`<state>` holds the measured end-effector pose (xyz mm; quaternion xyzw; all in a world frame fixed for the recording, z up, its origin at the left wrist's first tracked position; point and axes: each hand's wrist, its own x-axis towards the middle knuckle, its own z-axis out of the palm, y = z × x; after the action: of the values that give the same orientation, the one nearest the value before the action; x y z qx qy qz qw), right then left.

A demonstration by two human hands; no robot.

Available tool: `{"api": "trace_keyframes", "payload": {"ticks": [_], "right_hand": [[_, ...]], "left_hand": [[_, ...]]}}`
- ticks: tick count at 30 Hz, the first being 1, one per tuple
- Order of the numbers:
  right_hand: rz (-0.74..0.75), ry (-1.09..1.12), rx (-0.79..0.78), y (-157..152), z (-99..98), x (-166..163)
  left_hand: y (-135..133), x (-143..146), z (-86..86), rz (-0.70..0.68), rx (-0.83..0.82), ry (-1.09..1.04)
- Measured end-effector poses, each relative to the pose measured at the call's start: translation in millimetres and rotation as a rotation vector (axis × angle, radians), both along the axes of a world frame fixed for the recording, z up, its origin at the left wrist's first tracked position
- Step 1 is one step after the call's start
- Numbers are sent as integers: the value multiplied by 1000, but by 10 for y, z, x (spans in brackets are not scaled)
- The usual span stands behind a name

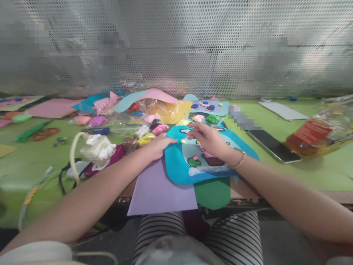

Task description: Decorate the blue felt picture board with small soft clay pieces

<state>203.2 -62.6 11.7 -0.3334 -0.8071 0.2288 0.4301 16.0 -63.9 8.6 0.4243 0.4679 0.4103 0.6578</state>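
Note:
A bright blue paper shape (176, 165) with a clay picture on it lies at the table's near edge, on top of a lilac sheet (157, 191) and a green sheet (213, 193). My left hand (158, 145) rests flat on the blue shape's left edge, fingers stretched out. My right hand (211, 140) hovers over the picture with its fingers pinched on a thin tool whose tip points left at a small clay bit (183, 140). A bracelet sits on that wrist.
Lumps of coloured clay in plastic bags (149, 123) crowd the table behind the hands. A white toy figure (97, 147) and cables lie left, scissors (44, 133) farther left. A phone (274, 146) and a plastic packet (322, 134) lie right. A perforated metal screen (176, 44) backs the table.

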Motion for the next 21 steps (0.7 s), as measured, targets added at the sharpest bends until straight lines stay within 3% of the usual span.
{"api": "trace_keyframes", "payload": {"ticks": [6,21], "right_hand": [[32,102,-62,31,-20,12],[23,73,-108,41,-27,12]], "left_hand": [[20,-13,-23,-18,6,-12],[21,-17,-21,-3,4,14]]}}
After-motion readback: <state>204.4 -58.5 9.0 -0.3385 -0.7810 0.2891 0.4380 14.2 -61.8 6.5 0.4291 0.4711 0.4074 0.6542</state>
